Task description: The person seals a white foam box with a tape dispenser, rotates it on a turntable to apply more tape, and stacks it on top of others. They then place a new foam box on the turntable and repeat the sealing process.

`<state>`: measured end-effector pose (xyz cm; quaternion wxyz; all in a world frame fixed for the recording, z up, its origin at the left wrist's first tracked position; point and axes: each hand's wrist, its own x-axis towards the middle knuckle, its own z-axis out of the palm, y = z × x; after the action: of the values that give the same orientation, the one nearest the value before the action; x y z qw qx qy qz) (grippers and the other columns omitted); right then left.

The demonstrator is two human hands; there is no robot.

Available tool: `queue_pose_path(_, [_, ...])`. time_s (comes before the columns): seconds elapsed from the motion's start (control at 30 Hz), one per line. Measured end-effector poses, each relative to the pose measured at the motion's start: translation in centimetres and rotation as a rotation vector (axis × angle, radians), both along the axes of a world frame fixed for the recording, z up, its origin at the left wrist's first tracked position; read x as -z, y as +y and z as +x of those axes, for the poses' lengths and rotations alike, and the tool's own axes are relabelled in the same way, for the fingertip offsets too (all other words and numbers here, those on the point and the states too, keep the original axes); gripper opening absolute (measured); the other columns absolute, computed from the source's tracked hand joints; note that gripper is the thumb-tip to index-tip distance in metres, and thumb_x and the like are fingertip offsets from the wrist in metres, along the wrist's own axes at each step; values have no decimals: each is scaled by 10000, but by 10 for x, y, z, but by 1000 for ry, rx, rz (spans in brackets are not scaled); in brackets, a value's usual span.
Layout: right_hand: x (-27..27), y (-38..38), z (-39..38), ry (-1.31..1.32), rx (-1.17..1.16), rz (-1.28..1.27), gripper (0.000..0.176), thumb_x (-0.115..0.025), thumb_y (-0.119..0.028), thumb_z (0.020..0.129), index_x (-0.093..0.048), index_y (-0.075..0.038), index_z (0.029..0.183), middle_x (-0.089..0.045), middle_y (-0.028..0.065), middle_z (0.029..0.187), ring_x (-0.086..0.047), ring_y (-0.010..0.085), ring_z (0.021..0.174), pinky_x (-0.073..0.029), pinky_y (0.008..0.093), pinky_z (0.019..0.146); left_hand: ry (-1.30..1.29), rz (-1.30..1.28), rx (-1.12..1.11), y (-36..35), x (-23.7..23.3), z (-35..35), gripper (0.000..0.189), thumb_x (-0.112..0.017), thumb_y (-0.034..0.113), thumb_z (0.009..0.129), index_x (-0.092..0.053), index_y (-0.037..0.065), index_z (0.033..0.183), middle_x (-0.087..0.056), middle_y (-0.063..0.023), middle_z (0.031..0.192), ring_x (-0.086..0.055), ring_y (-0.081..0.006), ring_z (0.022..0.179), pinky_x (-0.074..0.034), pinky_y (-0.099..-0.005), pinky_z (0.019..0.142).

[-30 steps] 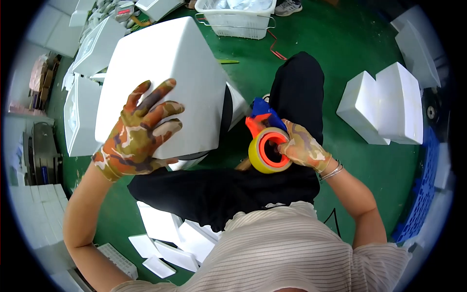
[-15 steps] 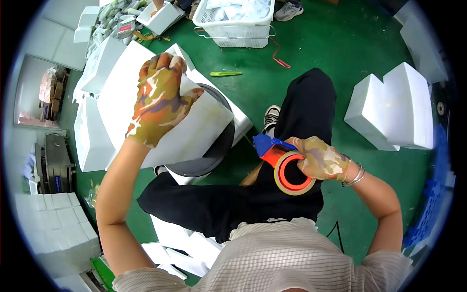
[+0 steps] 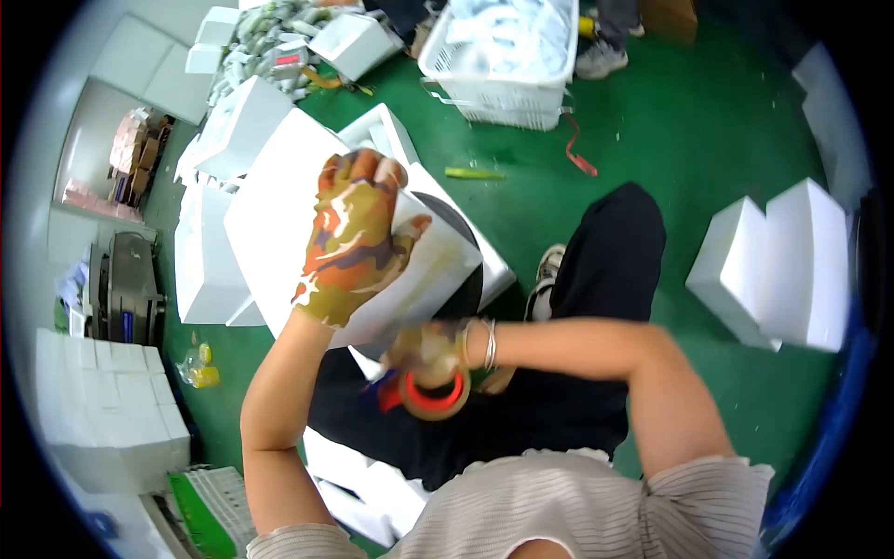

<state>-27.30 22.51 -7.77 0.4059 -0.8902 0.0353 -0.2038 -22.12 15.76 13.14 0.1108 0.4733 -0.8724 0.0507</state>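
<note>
My left hand [image 3: 354, 247], in a camouflage-patterned glove, grips the upper edge of a white foam box [image 3: 279, 191], fingers curled over it and thumb along the near side. The box rests tilted over a dark round surface [image 3: 468, 298], which it partly covers. Low in front of the box, above my lap, my right hand [image 3: 424, 349] is gloved alike and smeared by motion. It holds an orange and blue tape dispenser [image 3: 435, 408] with a roll of tape, close to the near lower edge of the box.
Other foam boxes stand at the left [image 3: 209, 256] and on the green floor at the right [image 3: 805, 261]. A white basket [image 3: 507, 114] with bagged contents is ahead, near another person's shoe [image 3: 601, 61]. A heap of wrapped greenish produce [image 3: 265, 47] lies at the upper left.
My right hand has swung left from beside my right knee to the near side of the box, carrying the tape dispenser. My left hand keeps its hold; the whole view has shifted.
</note>
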Motion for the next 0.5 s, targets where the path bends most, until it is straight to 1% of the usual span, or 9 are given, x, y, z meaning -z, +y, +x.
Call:
queue_pose_path(0.07, [-29, 5, -49, -495, 265, -477, 475, -491, -49, 688, -588, -106, 1149, -610, 114, 971, -602, 258, 855, -499, 400, 718, 64, 16, 96, 2, -4, 16, 376, -745, 172, 705, -528, 32, 977, -532, -162, 1044, -472, -406, 1040, -379, -458, 926])
queue_pose_path(0.1, [-82, -2, -81, -71, 180, -177, 469, -499, -56, 711, -573, -96, 1172, -611, 104, 993, -606, 240, 871, -503, 387, 735, 284, 193, 103, 8, -12, 28, 410, -732, 185, 737, -541, 33, 1067, -539, -172, 1150, -475, -392, 1130, -355, -454, 989])
queue_pose_path(0.13, [-127, -20, -110, 364, 104, 107, 465, -507, -64, 734, -559, -86, 1195, -613, 94, 1014, -610, 222, 886, -508, 374, 752, 302, 154, 80, 22, -17, 44, 410, -732, 185, 737, -541, 33, 1067, -539, -172, 1150, -475, -392, 1130, -355, -454, 989])
queue_pose_path(0.2, [-140, -64, -157, -82, 251, -351, 496, -560, 0, 721, -540, -40, 1215, -602, 118, 1038, -621, 267, 846, -516, 340, 751, 557, -239, 4, 67, -17, 80, 527, -731, 191, 744, -510, 39, 1197, -520, -178, 1245, -453, -347, 1220, -326, -440, 1044])
queue_pose_path(0.27, [-196, -95, -164, -127, 504, -30, 517, -577, 76, 701, -547, -33, 1206, -594, 138, 1019, -613, 304, 854, -505, 337, 761, 782, -400, -232, 118, 0, 115, 590, -743, 156, 746, -473, 19, 1252, -511, -190, 1268, -452, -347, 1233, -345, -441, 1042])
queue_pose_path(0.33, [-236, -168, -126, -192, 646, -608, 494, -586, 85, 703, -559, -32, 1183, -581, 154, 953, -604, 339, 841, -502, 365, 727, 1069, -329, -597, 162, 85, 131, 615, -769, 123, 735, -460, -3, 1252, -506, -155, 1275, -481, -317, 1198, -369, -443, 1029])
queue_pose_path(0.4, [-207, -217, -106, -221, 581, -586, 468, -630, 29, 721, -560, -37, 1179, -583, 160, 920, -605, 347, 828, -494, 391, 715, 1110, -192, -624, 166, 162, 127, 669, -786, 148, 742, -427, -19, 1281, -498, -153, 1275, -510, -291, 1154, -425, -432, 985])
queue_pose_path(0.47, [-180, -235, -96, -73, 505, -779, 564, -701, -9, 706, -521, -58, 1238, -564, 154, 886, -583, 357, 790, -486, 385, 706, 1592, 228, -748, 155, 201, 116, 718, -791, 174, 748, -383, -18, 1307, -502, -156, 1254, -538, -259, 1105, -498, -407, 897])
queue_pose_path(0.5, [-162, -238, -95, -180, 458, -637, 675, -722, 21, 662, -492, -72, 1289, -559, 157, 920, -576, 355, 815, -492, 384, 719, 2016, 325, -557, 147, 236, 128, 735, -795, 176, 744, -366, -19, 1308, -510, -162, 1238, -559, -248, 1065, -520, -392, 848])
